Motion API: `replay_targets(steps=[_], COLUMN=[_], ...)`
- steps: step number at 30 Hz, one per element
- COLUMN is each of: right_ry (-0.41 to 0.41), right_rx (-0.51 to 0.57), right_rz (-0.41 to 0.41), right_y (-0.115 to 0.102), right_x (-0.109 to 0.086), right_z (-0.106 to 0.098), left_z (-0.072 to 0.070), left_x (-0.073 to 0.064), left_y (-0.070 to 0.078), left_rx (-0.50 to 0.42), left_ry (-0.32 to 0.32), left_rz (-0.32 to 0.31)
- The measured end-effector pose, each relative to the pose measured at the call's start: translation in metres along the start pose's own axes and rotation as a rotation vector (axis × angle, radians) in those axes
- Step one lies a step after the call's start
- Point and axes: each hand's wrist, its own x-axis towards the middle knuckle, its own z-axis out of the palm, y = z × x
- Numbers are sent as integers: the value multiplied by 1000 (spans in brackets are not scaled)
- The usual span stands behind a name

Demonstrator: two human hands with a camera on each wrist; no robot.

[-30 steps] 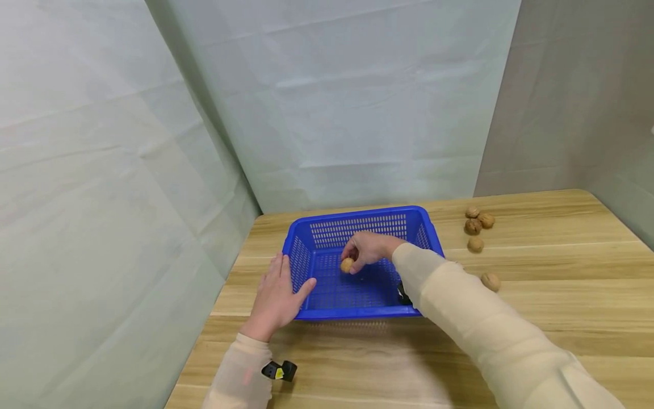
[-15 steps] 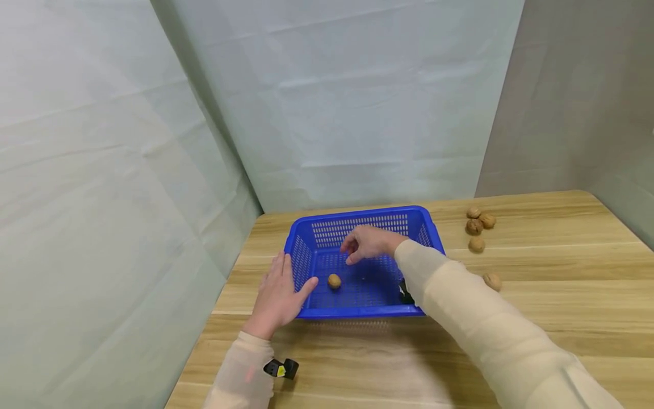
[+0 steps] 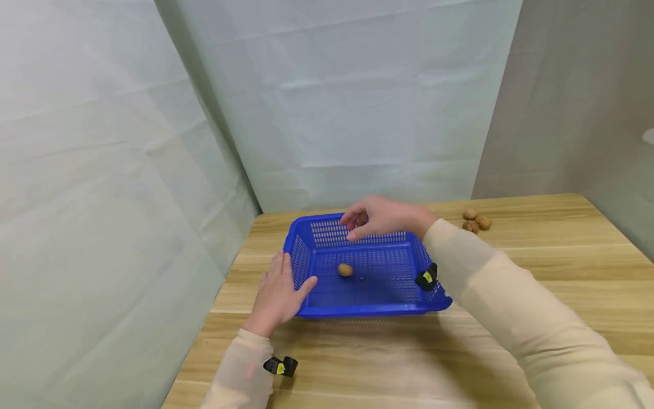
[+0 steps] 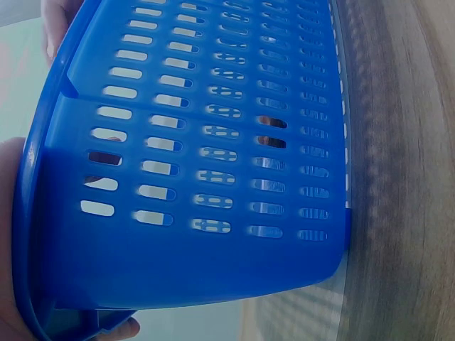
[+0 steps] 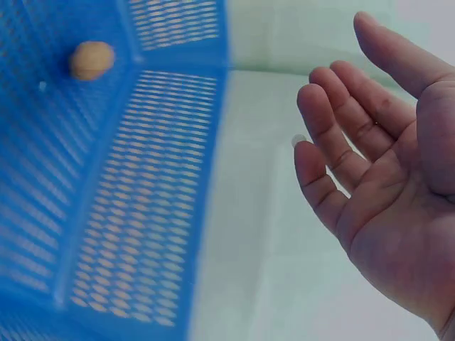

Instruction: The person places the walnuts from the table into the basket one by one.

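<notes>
A blue plastic basket [image 3: 357, 310] with slotted walls stands on the wooden table. One walnut [image 3: 345, 270] lies on its floor, left of the middle; the right wrist view also shows this walnut [image 5: 92, 60]. My left hand [image 3: 278, 292] rests on the basket's left rim, fingers extended and thumb spread over the near left corner. In the left wrist view the slotted wall fills most of the picture. Raised over the basket's far side, my right hand [image 3: 380, 217] has loosely bent fingers and holds nothing; its bare palm faces the right wrist camera.
Three walnuts [image 3: 476, 221] sit in a cluster on the table [image 3: 552, 272] at the back right, beyond the right forearm. Pale cloth [image 3: 357, 113] hangs behind and to the left of the table. The right sleeve hides part of the tabletop.
My right hand let go of the walnut inside the basket and rose up and back. The walnut rolled left, then slightly back right. The forearm now hides two nearer walnuts. My left hand stayed put.
</notes>
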Motion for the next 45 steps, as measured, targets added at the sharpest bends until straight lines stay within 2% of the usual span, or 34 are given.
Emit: replay_targets(steps=[3,6,13,19,25,28,33,36,39,45], right_ry=[44,93,281,427,504,513,488,447,397,308], right_rx=[-31,-21,4,74,7,-20,-5,12,22,78], right_rz=[-41,-33,11,168,262,292,332,362,356,375], right_y=[-3,2,33,70,110,128,149,157,166,180], right_x=[-28,-58,-122,-162,-187,-195,-209,-219,-228,-235], right_z=[-12,-20,-22,-13,1,6,14,20,26,34], left_z=[0,0,-1,-1,-2,-2,-1,0,-1,-2], left_x=[1,3,6,5,4,3,1,1,2,1], left_y=[2,3,6,6,4,3,3,3,3,2], left_rx=[2,5,13,4,9,7,8,12,12,13], left_ry=[-7,-3,-3,-5,-8,-10,-7,-8,-4,1], left_rz=[4,8,13,9,8,7,10,15,17,17])
